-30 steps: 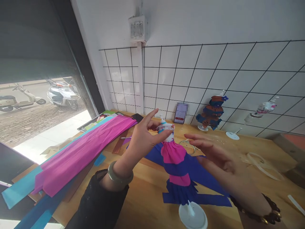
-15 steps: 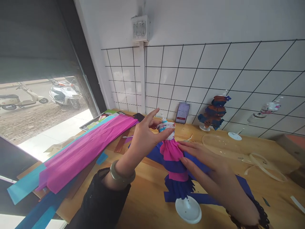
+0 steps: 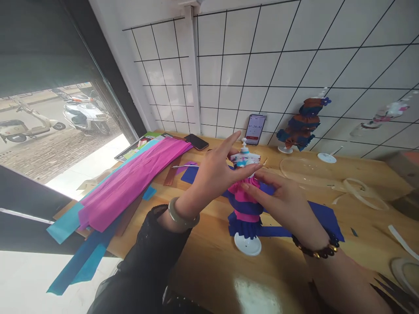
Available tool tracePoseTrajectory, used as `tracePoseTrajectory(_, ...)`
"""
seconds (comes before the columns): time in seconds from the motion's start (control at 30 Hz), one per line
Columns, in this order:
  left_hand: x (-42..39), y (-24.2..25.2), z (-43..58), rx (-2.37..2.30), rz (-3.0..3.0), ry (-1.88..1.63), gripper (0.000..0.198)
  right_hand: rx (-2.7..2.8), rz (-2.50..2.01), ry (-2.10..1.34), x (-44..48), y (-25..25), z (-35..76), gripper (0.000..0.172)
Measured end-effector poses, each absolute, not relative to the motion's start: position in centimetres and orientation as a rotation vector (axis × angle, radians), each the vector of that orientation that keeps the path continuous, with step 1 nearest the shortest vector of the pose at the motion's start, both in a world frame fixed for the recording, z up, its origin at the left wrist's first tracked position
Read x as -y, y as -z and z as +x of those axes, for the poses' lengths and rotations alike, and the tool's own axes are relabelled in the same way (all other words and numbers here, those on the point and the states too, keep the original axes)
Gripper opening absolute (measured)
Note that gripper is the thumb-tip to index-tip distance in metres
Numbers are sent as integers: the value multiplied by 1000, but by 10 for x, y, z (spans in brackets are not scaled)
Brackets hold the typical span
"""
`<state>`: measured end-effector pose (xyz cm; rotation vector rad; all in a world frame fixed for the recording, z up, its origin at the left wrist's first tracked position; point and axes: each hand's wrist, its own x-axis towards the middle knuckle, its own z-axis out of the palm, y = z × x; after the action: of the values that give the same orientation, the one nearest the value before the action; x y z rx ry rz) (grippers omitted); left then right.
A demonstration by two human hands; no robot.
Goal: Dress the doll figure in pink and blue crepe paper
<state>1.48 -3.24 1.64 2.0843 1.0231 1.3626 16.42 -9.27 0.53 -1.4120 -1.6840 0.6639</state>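
A miniature dress form (image 3: 246, 159) stands on the table on a round white base (image 3: 248, 245), with a white knobbed top and a patterned bodice. Layered pink and dark blue crepe-paper ruffles make up its skirt. My left hand (image 3: 218, 169) holds the bodice between thumb and fingers, its index finger raised. At the waist, the fingers of my right hand (image 3: 284, 198) pinch the top pink ruffle (image 3: 238, 191). Dark blue paper (image 3: 324, 218) lies flat behind and beside the form.
Long pink paper sheets (image 3: 137, 185) and blue strips lie at the left. A dark phone (image 3: 196, 141) rests behind them; another phone (image 3: 256, 129) leans on the tiled wall. A second dressed form (image 3: 300, 126), a white disc stand (image 3: 326, 158) and clear tape (image 3: 360, 192) are at right.
My view has tipped downward. My right hand's fingers have closed in on the pink ruffle at the waist, where they lay flatter before. The left hand keeps its hold on the bodice.
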Motion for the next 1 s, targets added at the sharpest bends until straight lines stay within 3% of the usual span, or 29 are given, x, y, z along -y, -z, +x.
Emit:
tracePoseTrajectory(0.47, 31, -14, 17, -970, 2087, -1371, 70, 1555, -1444, -719, 91, -2, 161, 29)
tracePoseTrajectory(0.73, 26, -13, 16, -783, 1715, -1278, 91, 1403, -1373, -900, 88, -1, 170, 30)
tracePoseTrajectory(1.0, 20, -13, 16, -784, 1625, -1340, 65, 987, -1196, -1337, 80, 0, 184, 26)
